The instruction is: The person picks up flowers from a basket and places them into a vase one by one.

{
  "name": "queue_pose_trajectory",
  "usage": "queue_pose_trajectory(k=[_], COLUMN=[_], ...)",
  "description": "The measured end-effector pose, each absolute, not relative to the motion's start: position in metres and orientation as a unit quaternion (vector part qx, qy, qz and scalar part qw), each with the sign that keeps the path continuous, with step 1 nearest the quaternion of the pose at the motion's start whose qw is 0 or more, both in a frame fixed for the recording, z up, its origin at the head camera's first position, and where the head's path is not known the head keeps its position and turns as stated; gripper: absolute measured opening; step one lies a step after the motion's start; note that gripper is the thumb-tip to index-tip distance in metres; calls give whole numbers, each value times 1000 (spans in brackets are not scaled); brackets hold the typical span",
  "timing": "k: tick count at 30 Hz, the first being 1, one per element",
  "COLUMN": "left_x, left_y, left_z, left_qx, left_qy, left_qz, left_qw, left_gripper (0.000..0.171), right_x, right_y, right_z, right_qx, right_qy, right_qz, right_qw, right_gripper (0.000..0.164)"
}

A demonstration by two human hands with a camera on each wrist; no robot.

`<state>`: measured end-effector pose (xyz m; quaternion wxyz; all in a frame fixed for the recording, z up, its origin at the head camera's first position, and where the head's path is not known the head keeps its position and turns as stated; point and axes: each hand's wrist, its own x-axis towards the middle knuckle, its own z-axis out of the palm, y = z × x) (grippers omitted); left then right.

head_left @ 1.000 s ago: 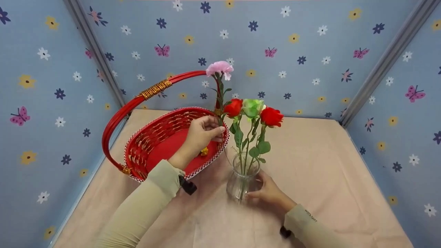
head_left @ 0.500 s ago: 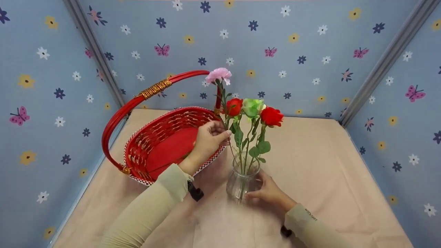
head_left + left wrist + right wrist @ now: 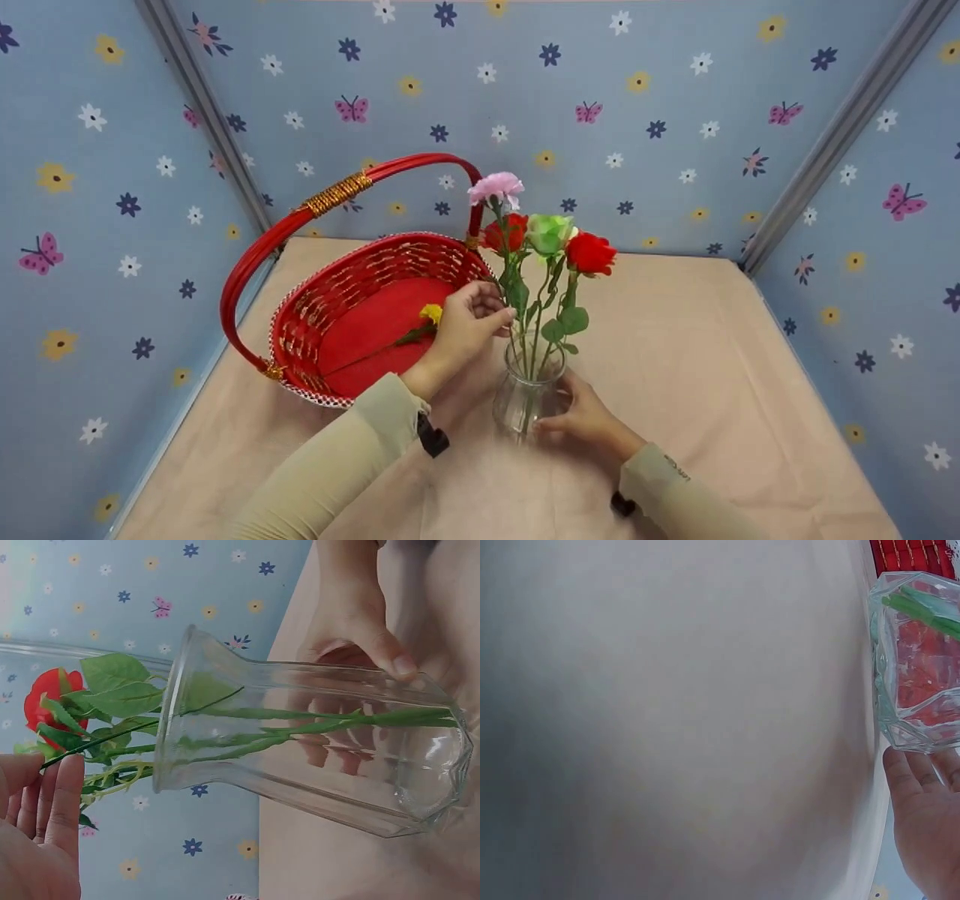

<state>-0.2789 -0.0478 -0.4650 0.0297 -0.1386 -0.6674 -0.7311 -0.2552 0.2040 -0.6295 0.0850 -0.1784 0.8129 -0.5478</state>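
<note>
My left hand (image 3: 466,326) pinches the thin stem of a pink carnation (image 3: 496,189) between thumb and fingers, above the mouth of a clear glass vase (image 3: 508,409). In the left wrist view the carnation's dark stem (image 3: 112,736) slants through the vase mouth, its tip inside the neck. Two red roses (image 3: 592,253) and a pale green rose (image 3: 550,234) stand in the vase. My right hand (image 3: 589,416) grips the lower body of the vase from the right, thumb on the near side and fingers behind the glass.
Left of the vase stands a red woven basket (image 3: 300,334) with a tall arched handle (image 3: 255,259). A yellow flower (image 3: 430,313) on a long stem lies inside it. A pale cloth (image 3: 697,360) covers the table, and patterned blue panels (image 3: 660,172) rise around it.
My left hand has moved right and down with the carnation, from over the basket's edge to the vase mouth. The yellow flower in the basket shows more fully. My right hand stays on the vase.
</note>
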Motion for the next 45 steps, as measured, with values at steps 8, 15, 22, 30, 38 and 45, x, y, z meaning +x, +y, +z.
queue_pose_trajectory(k=[8, 15, 22, 30, 38, 45], left_x=[-274, -272, -270, -272, -275, -277], left_y=[-42, -39, -39, -41, -44, -46], left_z=[-473, -474, -476, -479, -480, -483], left_qx=[-168, -186, -192, -191, -197, -197], left_qy=[-674, -676, -709, -744, -781, -802], left_qz=[-719, -713, -678, -639, -592, -563], left_qw=[4, -2, -20, -37, -33, -1], left_gripper=[19, 13, 12, 13, 13, 12], right_x=[-256, -255, -255, -254, -255, -255], right_y=[206, 205, 204, 204, 203, 204], right_z=[-630, -630, -629, -628, -630, -629], right_qx=[-179, -179, -167, -169, -182, -191], right_qy=[812, 806, 816, 809, 802, 804], right_qz=[-548, -557, -547, -555, -562, -558], right_qw=[91, 90, 92, 94, 89, 84], right_gripper=[102, 101, 103, 101, 99, 100])
